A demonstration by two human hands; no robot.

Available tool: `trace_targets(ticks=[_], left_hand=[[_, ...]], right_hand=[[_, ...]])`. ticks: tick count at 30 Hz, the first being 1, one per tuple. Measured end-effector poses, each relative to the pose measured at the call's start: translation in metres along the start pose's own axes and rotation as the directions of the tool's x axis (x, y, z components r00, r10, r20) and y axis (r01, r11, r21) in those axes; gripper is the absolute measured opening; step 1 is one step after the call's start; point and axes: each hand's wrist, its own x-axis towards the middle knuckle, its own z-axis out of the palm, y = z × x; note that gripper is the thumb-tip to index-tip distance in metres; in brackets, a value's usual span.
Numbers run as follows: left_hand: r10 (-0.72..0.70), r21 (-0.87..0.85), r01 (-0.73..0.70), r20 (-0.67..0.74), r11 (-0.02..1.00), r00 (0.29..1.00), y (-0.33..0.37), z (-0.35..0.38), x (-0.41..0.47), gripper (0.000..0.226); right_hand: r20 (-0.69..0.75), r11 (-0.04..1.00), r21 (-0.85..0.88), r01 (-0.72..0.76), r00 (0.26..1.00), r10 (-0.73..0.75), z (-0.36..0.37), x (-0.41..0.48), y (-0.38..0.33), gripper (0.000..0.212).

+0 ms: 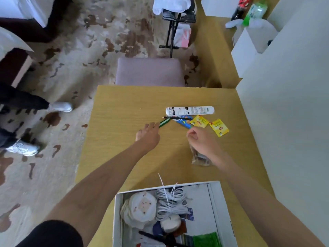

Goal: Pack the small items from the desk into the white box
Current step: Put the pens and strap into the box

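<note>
With packing under way, the left hand (148,134), fingers straight and empty, reaches the green pencil (164,122), which needs pinching and carrying to the near white box (216,196); right hand (200,140) curled, hold unclear.

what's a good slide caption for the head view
Left hand reaches for the green pencil while right hand hovers near yellow sachets, white box partly filled.

I seem to be in a hotel room. My wooden desk (124,104) stands on patterned carpet (89,41), with a padded stool (149,71) at its far edge, a folding luggage rack (178,16) beyond, and white bedding (23,8) at the left.
</note>
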Motion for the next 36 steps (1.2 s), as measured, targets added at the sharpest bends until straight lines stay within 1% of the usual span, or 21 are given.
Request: trace_targets(ticks=[4,7,8,10,12,14,16,18,20,22,23,25,27,28,30,33,36], left_hand=[[-0.029,-0.027,0.027,-0.093,0.999,0.995,-0.006,0.017,0.012,0.046],[-0.068,-0.115,0.06,-0.07,0.992,0.995,-0.012,0.023,0.013,0.04],[-0.071,-0.132,0.064,-0.052,0.989,0.996,-0.015,0.024,0.011,0.039],[-0.066,-0.174,0.063,-0.015,0.983,0.998,-0.023,0.025,0.005,0.036],[-0.068,-0.301,0.07,0.019,0.951,0.998,-0.033,0.022,-0.006,0.032],[-0.073,-0.431,0.076,0.023,0.899,0.997,-0.044,0.016,-0.022,0.028],[-0.069,-0.521,0.069,0.019,0.851,0.997,-0.052,0.009,-0.042,0.025],[-0.056,-0.611,0.042,-0.004,0.791,0.998,-0.054,0.001,-0.066,0.021],[-0.036,-0.678,-0.007,-0.05,0.735,0.998,-0.052,-0.008,-0.09,0.018],[-0.014,-0.704,-0.057,-0.095,0.707,0.995,-0.047,-0.017,-0.114,0.015],[0.0,-0.714,-0.082,-0.114,0.696,0.993,-0.043,-0.021,-0.125,0.015],[0.031,-0.728,-0.124,-0.139,0.674,0.99,-0.035,-0.027,-0.149,0.015],[0.07,-0.727,-0.162,-0.155,0.668,0.985,-0.028,-0.027,-0.173,0.017],[0.087,-0.72,-0.175,-0.158,0.671,0.984,-0.025,-0.026,-0.185,0.018],[0.118,-0.696,-0.214,-0.185,0.685,0.976,-0.018,-0.022,-0.212,0.021],[0.198,-0.656,-0.348,-0.294,0.67,0.935,-0.012,-0.019,-0.25,0.024],[0.247,-0.615,-0.405,-0.329,0.676,0.912,-0.011,-0.015,-0.278,0.026]], right_hand=[[-0.021,0.994,-0.11,0.022,0.999,-0.025,0.012,0.062,0.005,0.032],[-0.054,0.974,-0.226,0.034,0.997,-0.047,0.027,0.095,0.008,0.024],[-0.056,0.961,-0.276,0.029,0.997,-0.046,0.032,0.103,0.008,0.02],[-0.036,0.93,-0.368,0.025,0.999,-0.041,0.042,0.112,0.008,0.02],[-0.021,0.899,-0.436,0.047,0.998,-0.062,0.05,0.114,0.01,0.021],[-0.004,0.869,-0.487,0.086,0.995,-0.101,0.057,0.11,0.01,0.018],[0.015,0.867,-0.487,0.106,0.993,-0.113,0.057,0.101,0.005,0.016],[-0.004,0.901,-0.422,0.1,0.994,-0.112,0.052,0.085,-0.006,0.015],[-0.022,0.95,-0.297,0.092,0.994,-0.103,0.041,0.061,-0.019,0.018],[-0.015,0.994,-0.081,0.068,0.997,-0.07,0.026,0.028,-0.034,0.021],[-0.02,0.998,0.023,0.057,0.998,-0.057,0.019,0.007,-0.041,0.021],[-0.053,0.98,0.196,0.033,0.998,-0.023,0.005,-0.038,-0.052,0.018],[-0.059,0.922,0.386,-0.027,0.997,0.054,-0.004,-0.085,-0.056,0.012],[-0.051,0.892,0.45,-0.051,0.995,0.083,-0.007,-0.108,-0.055,0.012],[-0.041,0.869,0.488,-0.084,0.992,0.118,-0.011,-0.148,-0.051,0.014],[-0.048,0.83,0.547,-0.11,0.986,0.163,-0.013,-0.193,-0.045,0.011],[-0.034,0.808,0.579,-0.109,0.987,0.157,-0.008,-0.221,-0.037,0.01]])
